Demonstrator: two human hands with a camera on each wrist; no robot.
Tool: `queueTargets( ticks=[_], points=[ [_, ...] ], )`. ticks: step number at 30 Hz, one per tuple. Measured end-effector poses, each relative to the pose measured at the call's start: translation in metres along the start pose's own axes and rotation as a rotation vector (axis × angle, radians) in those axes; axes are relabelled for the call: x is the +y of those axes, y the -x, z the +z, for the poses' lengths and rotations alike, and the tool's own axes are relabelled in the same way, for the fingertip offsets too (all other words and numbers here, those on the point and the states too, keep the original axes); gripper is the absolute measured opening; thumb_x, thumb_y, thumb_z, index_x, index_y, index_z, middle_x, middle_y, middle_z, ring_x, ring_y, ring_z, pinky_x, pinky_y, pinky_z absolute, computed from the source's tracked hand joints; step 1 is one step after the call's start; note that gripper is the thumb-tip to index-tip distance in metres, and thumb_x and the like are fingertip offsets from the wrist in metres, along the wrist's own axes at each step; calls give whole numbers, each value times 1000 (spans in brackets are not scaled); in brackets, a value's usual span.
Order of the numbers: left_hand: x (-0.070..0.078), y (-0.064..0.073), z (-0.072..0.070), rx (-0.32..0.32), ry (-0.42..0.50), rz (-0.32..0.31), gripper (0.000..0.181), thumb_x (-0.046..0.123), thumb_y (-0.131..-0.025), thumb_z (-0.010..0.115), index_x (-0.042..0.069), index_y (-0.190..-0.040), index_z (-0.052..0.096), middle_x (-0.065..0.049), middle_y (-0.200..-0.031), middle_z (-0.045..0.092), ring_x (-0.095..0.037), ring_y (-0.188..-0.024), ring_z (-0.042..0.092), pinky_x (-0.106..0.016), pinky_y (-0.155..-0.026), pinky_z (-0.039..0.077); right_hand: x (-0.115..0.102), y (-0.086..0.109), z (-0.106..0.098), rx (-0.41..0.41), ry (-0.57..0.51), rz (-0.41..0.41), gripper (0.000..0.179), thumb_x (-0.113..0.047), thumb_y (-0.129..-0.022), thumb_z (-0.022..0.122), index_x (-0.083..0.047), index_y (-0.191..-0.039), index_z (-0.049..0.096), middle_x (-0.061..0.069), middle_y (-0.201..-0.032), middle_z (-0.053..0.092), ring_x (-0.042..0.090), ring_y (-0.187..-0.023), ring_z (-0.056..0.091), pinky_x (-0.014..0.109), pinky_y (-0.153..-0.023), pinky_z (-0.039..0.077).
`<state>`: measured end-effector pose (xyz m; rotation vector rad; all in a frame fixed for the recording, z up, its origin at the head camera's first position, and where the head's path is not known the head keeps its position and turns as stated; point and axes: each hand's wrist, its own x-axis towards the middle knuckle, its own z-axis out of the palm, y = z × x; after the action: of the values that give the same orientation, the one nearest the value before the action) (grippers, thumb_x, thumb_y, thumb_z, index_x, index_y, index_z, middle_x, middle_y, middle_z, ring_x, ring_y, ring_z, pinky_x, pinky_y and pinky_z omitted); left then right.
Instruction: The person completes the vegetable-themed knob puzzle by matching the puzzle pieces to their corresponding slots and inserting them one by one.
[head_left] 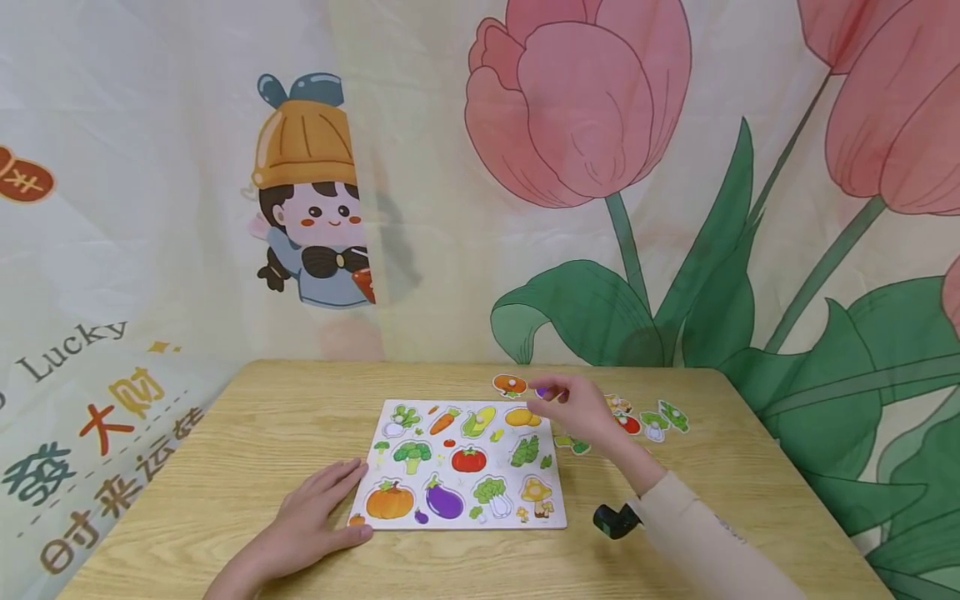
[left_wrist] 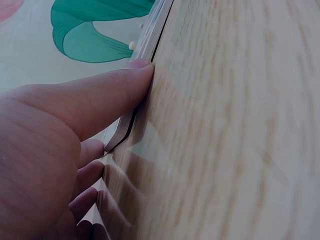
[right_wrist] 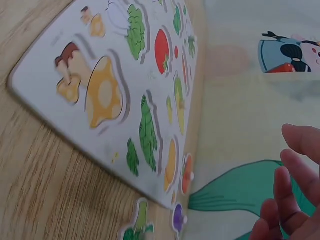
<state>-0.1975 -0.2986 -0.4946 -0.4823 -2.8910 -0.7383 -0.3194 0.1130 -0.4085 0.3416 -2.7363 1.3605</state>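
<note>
A white vegetable puzzle board [head_left: 442,450] lies on the wooden table. My left hand [head_left: 318,517] rests at its left side, fingers along the edge and thumb at the near left corner; the left wrist view shows that thumb [left_wrist: 115,90] against the board's edge. Above the far right corner hovers my right hand [head_left: 577,408], near the potato [head_left: 517,417]. Its fingers [right_wrist: 287,195] are loosely bent with nothing between them in the right wrist view. Just beyond the board lie a knobbed pumpkin piece [head_left: 510,384] and an eggplant piece [right_wrist: 178,217], partly covered by the hand in the head view.
Right of the board lie a broccoli piece [right_wrist: 137,227], a mushroom piece [head_left: 618,404], a tomato piece [head_left: 628,424], a bok choy piece [head_left: 654,428] and a green leafy piece [head_left: 673,416]. A black device [head_left: 617,522] shows beside the right sleeve. A printed curtain [head_left: 435,250] hangs behind the table.
</note>
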Motion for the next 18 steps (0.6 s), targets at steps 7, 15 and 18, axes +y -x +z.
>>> queueTargets(
  ticks=[7, 15, 18],
  points=[
    [0, 0, 1, 0, -7, 0, 90, 60, -89, 80, 9, -158, 52, -15, -163, 47, -46, -150, 37, -76, -108, 30, 37, 17, -49, 23, 69, -35, 30, -21, -97, 80, -14, -126, 78, 3, -97, 68, 23, -91, 58, 28, -71, 51],
    [0, 0, 1, 1, -2, -4, 90, 59, -88, 81, 10, -158, 52, -15, -163, 48, -46, -150, 36, -75, -107, 30, 86, 34, -89, -8, 159, -59, 28, -18, -96, 80, -8, -123, 78, 2, -98, 71, 20, -90, 61, 25, -72, 54],
    [0, -1, 2, -3, 4, -3, 90, 59, -88, 81, 10, -158, 52, -15, -163, 47, -46, -150, 36, -76, -107, 30, 104, 37, -100, -66, 195, -106, 27, -17, -96, 81, -7, -121, 78, 1, -100, 72, 19, -91, 62, 26, -74, 55]
  ],
)
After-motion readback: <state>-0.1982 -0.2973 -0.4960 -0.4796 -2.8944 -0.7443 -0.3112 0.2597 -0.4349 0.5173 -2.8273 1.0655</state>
